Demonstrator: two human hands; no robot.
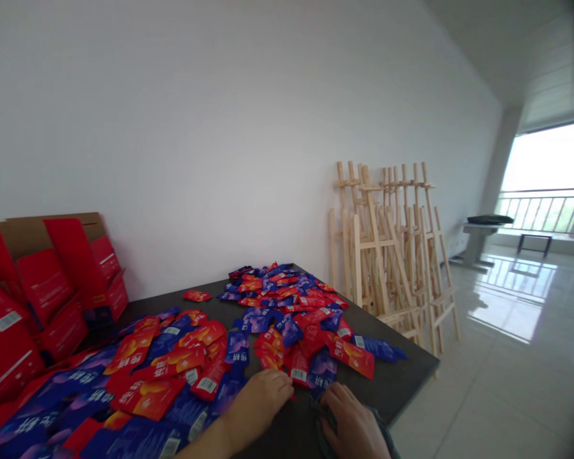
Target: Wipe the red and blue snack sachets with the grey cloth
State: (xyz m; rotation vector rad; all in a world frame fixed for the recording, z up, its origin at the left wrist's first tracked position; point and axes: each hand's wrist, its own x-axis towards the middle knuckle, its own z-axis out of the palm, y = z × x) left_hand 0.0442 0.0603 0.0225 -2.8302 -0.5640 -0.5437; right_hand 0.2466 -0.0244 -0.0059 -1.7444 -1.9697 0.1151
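Note:
Red and blue packets cover much of a dark table (404, 376), in a large heap (148, 382) at the left and a smaller pile (287, 293) toward the back. My left hand (263, 398) is low in the middle, its fingers curled at the lower end of a red packet (299, 365); a bit of red shows by the fingertips. Just right of it, my right hand (351, 421) has its fingers bent at the bottom end of a blue packet (322, 375). Something dark grey-green lies under and beside this hand. What either hand grips is hidden.
Open red boxes (79, 280) with brown inner flaps stand at the table's left, near the white wall (196, 159). Wooden easels (387, 255) lean beyond the table's right edge. Farther right are a pale stand (476, 245), a small stool (534, 242) and a railed window.

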